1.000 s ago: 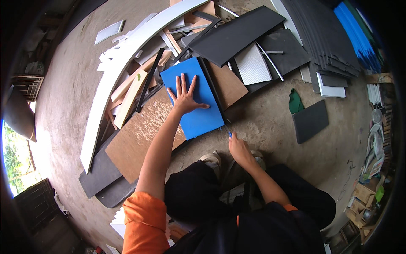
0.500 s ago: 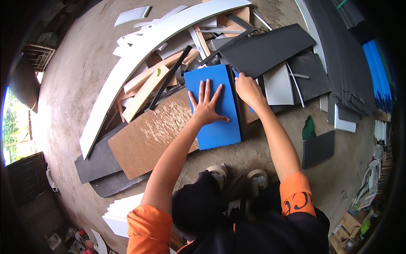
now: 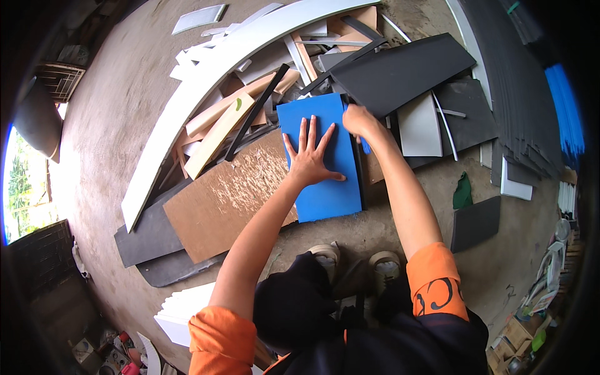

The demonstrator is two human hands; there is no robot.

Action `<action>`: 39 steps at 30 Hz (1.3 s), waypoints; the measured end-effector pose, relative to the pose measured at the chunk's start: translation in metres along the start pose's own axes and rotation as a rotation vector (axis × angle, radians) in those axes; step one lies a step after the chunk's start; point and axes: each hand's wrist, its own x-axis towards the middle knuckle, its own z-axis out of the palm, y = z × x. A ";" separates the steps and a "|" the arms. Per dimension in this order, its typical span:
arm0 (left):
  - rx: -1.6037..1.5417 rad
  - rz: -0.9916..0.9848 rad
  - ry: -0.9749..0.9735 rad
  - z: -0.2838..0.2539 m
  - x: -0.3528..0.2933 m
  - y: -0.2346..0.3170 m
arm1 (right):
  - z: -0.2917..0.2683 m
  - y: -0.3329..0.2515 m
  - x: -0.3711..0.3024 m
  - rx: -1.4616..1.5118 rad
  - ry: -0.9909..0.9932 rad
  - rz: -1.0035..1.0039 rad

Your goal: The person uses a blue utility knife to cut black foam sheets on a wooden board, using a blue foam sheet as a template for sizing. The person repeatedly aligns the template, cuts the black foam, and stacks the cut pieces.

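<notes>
1. Blue board [image 3: 328, 181]: lies flat in front of the person, beyond the shoes [image 3: 384, 262], its left side overlapping the scuffed brown board [image 3: 200, 209]. A black strip [image 3: 359, 178] shows along its right edge.
2. Left hand [image 3: 307, 164]: palm down on the blue board, fingers spread, thumb out to the right; pressed on the surface, gripping nothing. Same placement on the board as in both earlier frames.
3. Right hand [image 3: 361, 122]: fingers closed round a blue-handled tool [image 3: 365, 146], at the far part of the board's right edge. Working tip hidden by the hand; contact with the board cannot be told.
4. Change, 1.0 s ago to now: right hand was then at the near right corner, close to the shoes; it is now near the far right corner, arm extended.
5. Change, 0.5 s ago to now: small. Right hand sits a little closer to the board's edge.
6. Hands: apart, one on the board, one at its side.
7. Surroundings: dark grey board [image 3: 406, 72] beyond the right hand; long white strip [image 3: 181, 103] bowed across the offcuts at left; green scrap [image 3: 462, 192] beside a dark slab [image 3: 476, 224] on the floor [image 3: 350, 231]. Their arrangement matches the earlier frames, though the view has shifted.
</notes>
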 end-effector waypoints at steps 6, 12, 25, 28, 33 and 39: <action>0.024 0.001 0.037 0.006 0.001 -0.003 | 0.065 0.054 -0.080 -0.045 0.151 -0.097; 0.033 -0.005 0.020 0.007 0.001 -0.002 | 0.095 0.099 -0.165 -0.013 0.004 -0.056; -0.022 0.006 0.034 0.001 0.000 0.000 | 0.014 0.009 0.001 -0.049 0.384 -0.193; -0.045 -0.002 0.050 0.001 -0.003 -0.003 | 0.018 0.000 0.018 -0.015 0.310 -0.131; -0.063 0.013 0.097 0.003 -0.001 -0.001 | -0.001 -0.008 0.009 0.009 -0.027 0.027; -0.014 -0.020 0.053 0.009 -0.002 -0.008 | 0.074 0.055 -0.089 -0.009 0.095 -0.061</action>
